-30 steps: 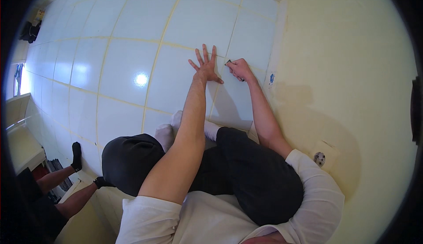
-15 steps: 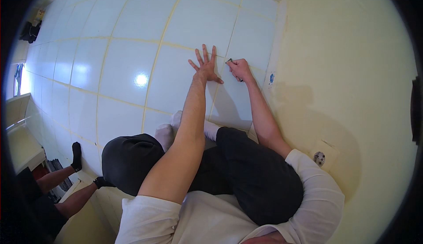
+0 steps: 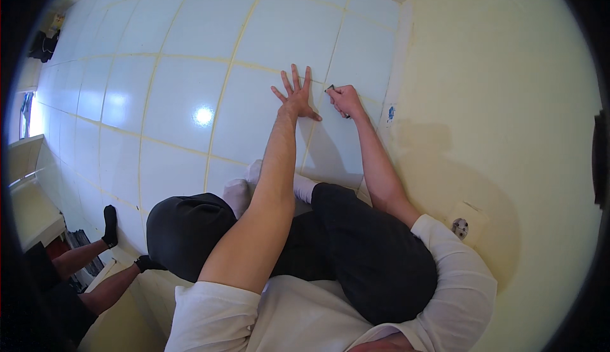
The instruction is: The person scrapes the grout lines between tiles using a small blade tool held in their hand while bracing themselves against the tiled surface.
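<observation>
Spread flat on the light blue tiles, my left hand has its fingers apart and holds nothing. To its right, my right hand is closed around a small dark tool. Only the tool's tip and a bit of its other end show, so its exact kind is hidden by my fingers. The tip meets the floor at a yellowish grout line, close to where tile joints cross.
A pale yellow wall rises on the right, with a round metal fitting low on it. My bent legs and socked feet are close below my hands. Another person's legs, in black socks, are at the lower left.
</observation>
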The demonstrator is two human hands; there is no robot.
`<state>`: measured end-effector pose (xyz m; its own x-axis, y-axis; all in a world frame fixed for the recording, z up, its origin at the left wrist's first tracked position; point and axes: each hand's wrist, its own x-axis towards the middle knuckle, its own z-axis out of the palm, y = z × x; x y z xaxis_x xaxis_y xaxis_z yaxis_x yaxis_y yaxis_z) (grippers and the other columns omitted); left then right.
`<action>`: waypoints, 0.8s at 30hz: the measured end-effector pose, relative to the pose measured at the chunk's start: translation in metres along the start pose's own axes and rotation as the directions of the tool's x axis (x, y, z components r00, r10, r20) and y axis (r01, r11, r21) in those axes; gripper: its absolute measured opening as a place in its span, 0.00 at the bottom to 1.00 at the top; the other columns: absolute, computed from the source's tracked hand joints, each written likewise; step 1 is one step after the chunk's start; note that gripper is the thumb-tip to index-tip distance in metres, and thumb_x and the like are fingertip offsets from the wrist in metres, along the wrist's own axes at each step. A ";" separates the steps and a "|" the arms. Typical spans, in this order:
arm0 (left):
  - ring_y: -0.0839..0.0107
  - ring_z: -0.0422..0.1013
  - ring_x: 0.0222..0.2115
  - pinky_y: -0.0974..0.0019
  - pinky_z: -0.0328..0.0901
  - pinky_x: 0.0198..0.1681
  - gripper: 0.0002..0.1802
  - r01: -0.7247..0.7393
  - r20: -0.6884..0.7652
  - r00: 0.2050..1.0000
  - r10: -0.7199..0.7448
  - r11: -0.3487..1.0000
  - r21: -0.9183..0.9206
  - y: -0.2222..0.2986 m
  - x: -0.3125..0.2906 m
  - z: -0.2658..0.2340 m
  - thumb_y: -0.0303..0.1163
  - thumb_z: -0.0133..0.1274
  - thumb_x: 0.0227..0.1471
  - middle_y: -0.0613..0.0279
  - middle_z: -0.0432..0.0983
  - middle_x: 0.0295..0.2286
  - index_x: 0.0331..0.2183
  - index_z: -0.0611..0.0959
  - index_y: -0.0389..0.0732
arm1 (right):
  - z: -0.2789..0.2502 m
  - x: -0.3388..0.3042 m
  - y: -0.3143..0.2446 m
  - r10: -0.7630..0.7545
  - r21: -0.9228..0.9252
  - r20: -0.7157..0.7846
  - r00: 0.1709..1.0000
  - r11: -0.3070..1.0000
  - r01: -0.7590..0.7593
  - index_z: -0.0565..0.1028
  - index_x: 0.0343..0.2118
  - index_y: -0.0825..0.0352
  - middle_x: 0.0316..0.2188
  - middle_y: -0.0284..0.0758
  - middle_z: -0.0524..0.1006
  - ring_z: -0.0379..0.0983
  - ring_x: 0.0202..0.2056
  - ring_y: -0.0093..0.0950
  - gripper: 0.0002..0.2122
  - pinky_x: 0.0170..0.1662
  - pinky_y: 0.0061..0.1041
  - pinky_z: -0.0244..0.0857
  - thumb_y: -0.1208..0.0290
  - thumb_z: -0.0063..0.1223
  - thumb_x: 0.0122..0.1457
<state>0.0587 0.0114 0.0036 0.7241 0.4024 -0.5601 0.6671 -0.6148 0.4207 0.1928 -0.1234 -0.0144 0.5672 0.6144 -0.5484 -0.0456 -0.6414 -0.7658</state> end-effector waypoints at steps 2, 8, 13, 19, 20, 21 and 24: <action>0.36 0.09 0.66 0.14 0.23 0.58 0.93 -0.001 0.003 1.000 0.001 1.000 -0.004 0.000 0.001 0.001 0.52 0.81 0.16 0.46 0.09 0.67 0.69 0.27 0.58 | -0.006 0.002 0.002 0.058 -0.039 0.158 0.986 0.998 -0.053 0.75 0.18 0.72 0.08 0.32 0.68 0.60 0.06 0.22 0.21 0.11 0.27 0.54 0.60 0.56 0.62; 0.36 0.10 0.66 0.14 0.23 0.58 0.93 0.000 0.003 1.000 0.000 1.000 0.001 -0.004 0.001 0.002 0.53 0.81 0.16 0.47 0.09 0.67 0.69 0.27 0.59 | 0.001 -0.003 -0.003 0.051 -0.058 0.100 0.994 0.997 -0.045 0.75 0.18 0.72 0.09 0.33 0.69 0.61 0.07 0.22 0.20 0.11 0.27 0.54 0.61 0.57 0.62; 0.36 0.10 0.66 0.13 0.24 0.58 0.94 0.000 -0.007 1.000 0.000 1.000 0.002 -0.001 0.003 0.003 0.53 0.81 0.15 0.47 0.09 0.67 0.69 0.27 0.59 | 0.001 -0.003 -0.003 0.032 -0.037 0.065 0.997 0.999 -0.030 0.74 0.17 0.72 0.09 0.33 0.69 0.61 0.07 0.22 0.20 0.11 0.27 0.54 0.61 0.57 0.62; 0.35 0.09 0.66 0.13 0.24 0.58 0.94 0.004 0.005 1.000 -0.004 1.000 0.020 -0.003 0.004 0.005 0.55 0.80 0.16 0.47 0.07 0.67 0.68 0.25 0.61 | 0.002 -0.004 -0.002 0.020 -0.065 0.074 0.997 0.998 -0.015 0.74 0.17 0.71 0.08 0.33 0.69 0.62 0.07 0.23 0.20 0.11 0.27 0.55 0.61 0.56 0.62; 0.35 0.09 0.66 0.13 0.24 0.58 0.94 0.005 0.003 1.000 -0.005 1.000 0.021 -0.003 0.005 0.004 0.55 0.80 0.16 0.47 0.07 0.67 0.68 0.25 0.61 | 0.005 -0.005 -0.003 0.009 -0.046 -0.029 1.000 0.999 -0.010 0.74 0.17 0.71 0.08 0.32 0.68 0.62 0.07 0.23 0.20 0.11 0.27 0.55 0.61 0.56 0.62; 0.35 0.09 0.66 0.14 0.24 0.58 0.94 0.001 0.007 1.000 -0.001 1.000 0.020 -0.003 0.006 0.004 0.55 0.80 0.16 0.47 0.07 0.67 0.68 0.25 0.61 | 0.003 -0.004 -0.005 0.007 -0.046 -0.029 1.000 0.999 -0.008 0.74 0.17 0.71 0.08 0.32 0.68 0.62 0.07 0.23 0.20 0.11 0.27 0.55 0.61 0.56 0.62; 0.35 0.09 0.66 0.14 0.24 0.58 0.94 0.006 0.009 1.000 -0.006 1.000 0.021 -0.005 0.005 0.005 0.55 0.80 0.16 0.47 0.07 0.67 0.68 0.25 0.61 | -0.001 -0.003 -0.006 0.047 -0.095 0.177 0.983 0.995 -0.031 0.74 0.17 0.70 0.08 0.32 0.68 0.62 0.07 0.22 0.20 0.11 0.27 0.55 0.60 0.56 0.62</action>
<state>0.0583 0.0133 -0.0048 0.7182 0.4003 -0.5692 0.6679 -0.6261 0.4024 0.1923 -0.1222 -0.0076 0.4100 0.6551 -0.6346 0.0151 -0.7005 -0.7135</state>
